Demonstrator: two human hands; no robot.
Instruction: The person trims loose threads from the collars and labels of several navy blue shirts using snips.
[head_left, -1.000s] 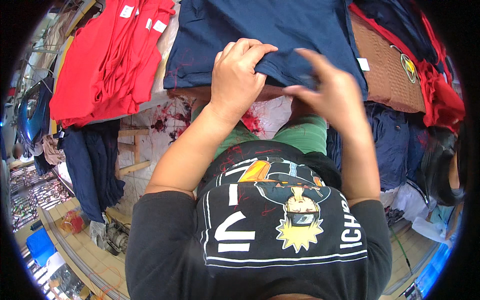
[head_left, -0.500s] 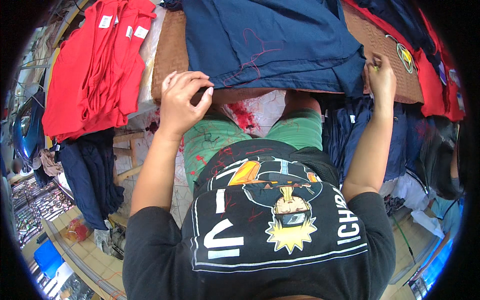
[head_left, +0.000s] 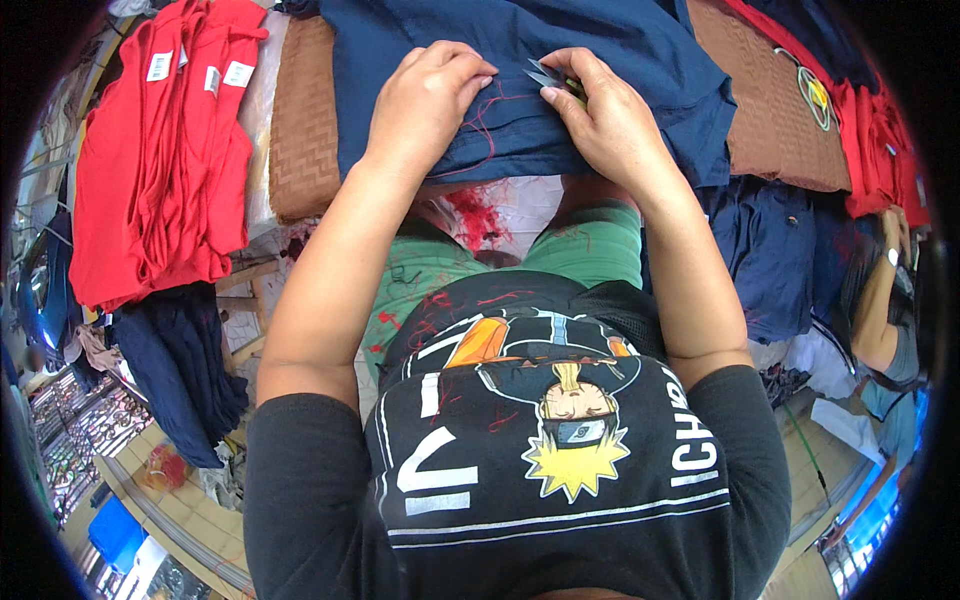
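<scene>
Brown cover (head_left: 790, 130) lies under blue cloth (head_left: 540, 140). Over the cloth, the bent left hand (head_left: 425, 100) pinches its fingertips together; the right hand's (head_left: 612, 115) fingers clamp small snips (head_left: 546, 78), slanting, tips leftward.

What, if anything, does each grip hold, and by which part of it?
The right grip holds small silver-bladed metal snips by the handle end; whether the left grip pinches the thin red thread cannot be told.

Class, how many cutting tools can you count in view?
1: the snips in the right hand, over the navy cloth. Others may be hidden among the red clothes.
</scene>
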